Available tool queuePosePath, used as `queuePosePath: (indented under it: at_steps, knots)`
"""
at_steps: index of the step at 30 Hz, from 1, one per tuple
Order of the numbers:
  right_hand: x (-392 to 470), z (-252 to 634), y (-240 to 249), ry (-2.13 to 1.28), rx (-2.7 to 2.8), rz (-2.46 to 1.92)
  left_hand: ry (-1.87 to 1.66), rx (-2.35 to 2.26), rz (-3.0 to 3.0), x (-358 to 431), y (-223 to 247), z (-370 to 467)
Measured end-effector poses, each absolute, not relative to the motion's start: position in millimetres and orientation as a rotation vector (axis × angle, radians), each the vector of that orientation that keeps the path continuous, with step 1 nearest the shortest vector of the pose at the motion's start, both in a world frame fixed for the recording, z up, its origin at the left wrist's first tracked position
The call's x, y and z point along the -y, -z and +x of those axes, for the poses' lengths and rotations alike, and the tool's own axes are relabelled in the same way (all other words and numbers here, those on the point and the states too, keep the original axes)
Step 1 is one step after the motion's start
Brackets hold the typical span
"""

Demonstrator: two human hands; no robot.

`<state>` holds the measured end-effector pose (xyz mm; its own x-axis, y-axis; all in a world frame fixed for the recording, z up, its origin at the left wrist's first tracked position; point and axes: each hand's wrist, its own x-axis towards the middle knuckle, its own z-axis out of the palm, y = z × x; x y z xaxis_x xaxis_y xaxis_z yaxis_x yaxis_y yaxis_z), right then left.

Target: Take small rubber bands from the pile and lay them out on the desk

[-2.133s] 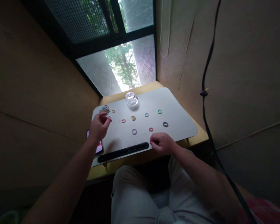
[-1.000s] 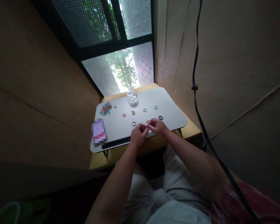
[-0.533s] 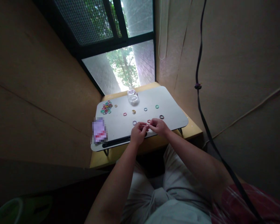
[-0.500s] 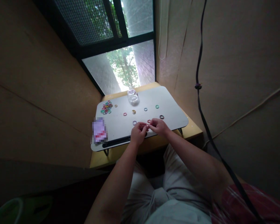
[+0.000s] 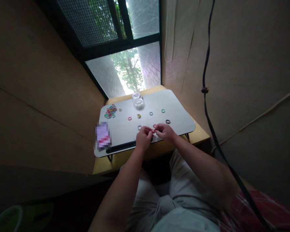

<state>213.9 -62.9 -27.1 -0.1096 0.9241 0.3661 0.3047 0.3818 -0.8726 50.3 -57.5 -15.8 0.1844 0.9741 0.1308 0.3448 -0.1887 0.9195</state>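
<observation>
At the front edge of a white lap table [image 5: 178, 109], my left hand [image 5: 144, 138] is closed in a pinch on a small pinkish-red hair tie [image 5: 153, 131]. From the other side, my right hand [image 5: 166, 132] pinches the same band, thumb and forefinger together. Just beyond my fingertips lie a red hair tie [image 5: 155, 125] and a lilac one [image 5: 139, 128]. A black hair tie [image 5: 168, 121] is to the right of these. Farther back, a pink one [image 5: 130, 118], a yellow one [image 5: 139, 116], a blue one [image 5: 151, 113] and a green one [image 5: 163, 111] form a loose row.
A pile of coloured hair ties [image 5: 110, 111] lies at the back left, with a single orange one [image 5: 120, 110] beside it. An opened clear plastic container [image 5: 138, 102] stands near the window. A blurred purple packet [image 5: 102, 135] is at the left edge. A dark cord [image 5: 207, 109] hangs at right.
My right fingertips have shifted slightly away from the left ones, and more of the pinkish-red hair tie shows between them. The things on the table have stayed in place.
</observation>
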Motion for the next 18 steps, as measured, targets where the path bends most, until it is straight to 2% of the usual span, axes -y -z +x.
queuePosePath:
  at_steps: [18]
  knots:
    - [64.7, 212.4, 23.6, -0.744, 1.664, -1.127, -1.001, -1.300, 1.835, 55.7, 17.8, 46.8]
